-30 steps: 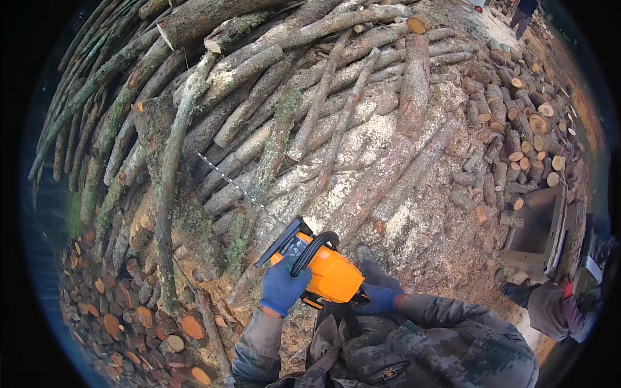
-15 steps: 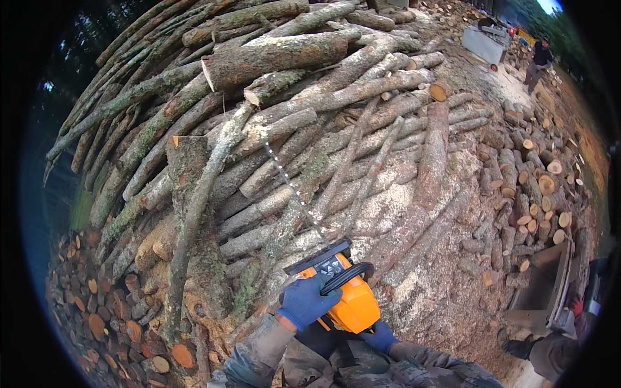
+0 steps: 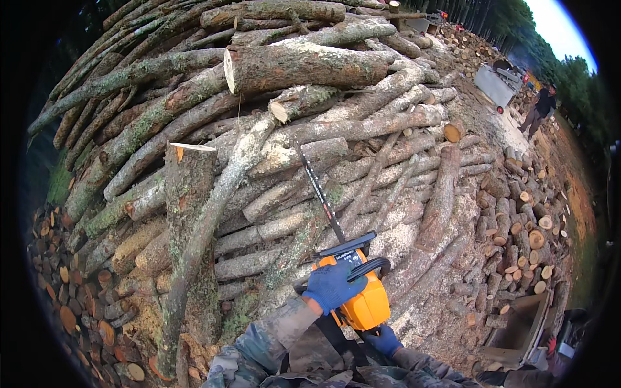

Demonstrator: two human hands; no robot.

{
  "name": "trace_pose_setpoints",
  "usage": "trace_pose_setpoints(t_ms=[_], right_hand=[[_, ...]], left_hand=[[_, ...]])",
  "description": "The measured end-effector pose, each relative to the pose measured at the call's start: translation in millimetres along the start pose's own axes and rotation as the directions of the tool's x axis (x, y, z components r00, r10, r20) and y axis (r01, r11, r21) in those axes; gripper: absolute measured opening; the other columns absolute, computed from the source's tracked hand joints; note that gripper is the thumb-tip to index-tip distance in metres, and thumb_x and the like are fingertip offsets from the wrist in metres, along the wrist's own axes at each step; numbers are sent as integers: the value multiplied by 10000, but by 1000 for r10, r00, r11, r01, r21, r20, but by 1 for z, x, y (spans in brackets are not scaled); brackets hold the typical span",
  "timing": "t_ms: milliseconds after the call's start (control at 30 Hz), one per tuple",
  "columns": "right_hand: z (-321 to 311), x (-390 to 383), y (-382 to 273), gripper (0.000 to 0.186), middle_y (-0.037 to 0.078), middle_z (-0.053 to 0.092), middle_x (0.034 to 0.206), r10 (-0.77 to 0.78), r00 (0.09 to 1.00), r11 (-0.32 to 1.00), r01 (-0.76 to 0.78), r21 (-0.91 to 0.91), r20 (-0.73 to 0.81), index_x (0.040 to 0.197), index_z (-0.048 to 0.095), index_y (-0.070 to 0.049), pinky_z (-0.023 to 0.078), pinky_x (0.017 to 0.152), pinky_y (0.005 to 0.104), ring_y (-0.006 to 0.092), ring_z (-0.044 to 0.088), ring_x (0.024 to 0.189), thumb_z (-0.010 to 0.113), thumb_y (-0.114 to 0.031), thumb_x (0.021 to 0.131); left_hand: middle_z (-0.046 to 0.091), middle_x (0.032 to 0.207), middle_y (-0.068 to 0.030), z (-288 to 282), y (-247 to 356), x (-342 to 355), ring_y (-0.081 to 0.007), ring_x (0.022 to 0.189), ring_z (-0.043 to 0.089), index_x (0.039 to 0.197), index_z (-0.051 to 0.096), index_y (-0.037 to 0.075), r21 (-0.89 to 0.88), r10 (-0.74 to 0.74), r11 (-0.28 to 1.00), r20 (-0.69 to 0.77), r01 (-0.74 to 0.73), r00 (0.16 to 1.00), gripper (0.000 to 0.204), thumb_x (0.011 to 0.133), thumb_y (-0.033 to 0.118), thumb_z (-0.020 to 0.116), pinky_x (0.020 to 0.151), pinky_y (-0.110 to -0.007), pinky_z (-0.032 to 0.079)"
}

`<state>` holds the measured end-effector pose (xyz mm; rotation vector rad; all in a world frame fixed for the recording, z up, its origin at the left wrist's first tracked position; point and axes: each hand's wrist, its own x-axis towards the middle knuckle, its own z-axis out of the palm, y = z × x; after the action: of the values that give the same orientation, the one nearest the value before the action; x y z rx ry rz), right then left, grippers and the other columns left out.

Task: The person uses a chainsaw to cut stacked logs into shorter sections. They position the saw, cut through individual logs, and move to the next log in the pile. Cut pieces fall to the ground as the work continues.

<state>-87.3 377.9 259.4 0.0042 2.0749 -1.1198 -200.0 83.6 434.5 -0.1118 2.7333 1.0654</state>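
I hold an orange chainsaw [image 3: 362, 294] in front of me, its long bar [image 3: 318, 191] pointing up and away over a big pile of logs [image 3: 272, 149]. My left hand [image 3: 331, 286], in a blue glove, grips the black front handle on top of the saw. My right hand [image 3: 383, 339], also blue-gloved, holds the rear handle low under the saw body. The bar's tip reaches the pale mossy logs in the middle of the pile. A freshly cut thick log [image 3: 297, 64] juts out near the top, its round end facing left.
Short cut rounds [image 3: 77, 304] lie heaped at the lower left and also at the right [image 3: 524, 226]. Sawdust covers the ground by the saw. A person in dark clothes [image 3: 540, 107] stands far right near a grey trailer [image 3: 495, 84]. A wooden box [image 3: 521, 326] sits at lower right.
The view has tilted up and the pile's top now shows. The saw moved right and its bar swung from pointing up-left to nearly straight up over the logs.
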Motion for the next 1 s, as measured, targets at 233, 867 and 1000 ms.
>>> trace_pose_setpoints(t_ms=[233,867,1000], right_hand=[[26,28,-102,426,160,783,1073,85,989,985,-101,136,121,1148,733,14,565,880,397,242,743,1027,816,-304,876],[-111,40,-149,575,256,724,1171,56,998,996,-58,-66,-27,1269,671,-70,543,959,490,422,693,1123,749,-459,853],[-120,43,-154,575,263,717,1182,85,996,995,-85,-55,-6,1270,672,-65,539,969,488,423,689,1132,749,-450,851]], left_hand=[[758,964,-165,-85,-39,72,-373,902,734,1099,760,145,-21,-76,997,76,77,994,513,877,599,670,801,-491,574],[753,819,-182,-98,62,170,-347,755,737,970,816,80,24,-110,994,3,109,994,584,826,642,757,722,-444,556],[761,858,-194,-99,65,182,-355,807,746,999,814,81,51,-142,989,34,140,989,628,818,679,751,759,-450,559]])
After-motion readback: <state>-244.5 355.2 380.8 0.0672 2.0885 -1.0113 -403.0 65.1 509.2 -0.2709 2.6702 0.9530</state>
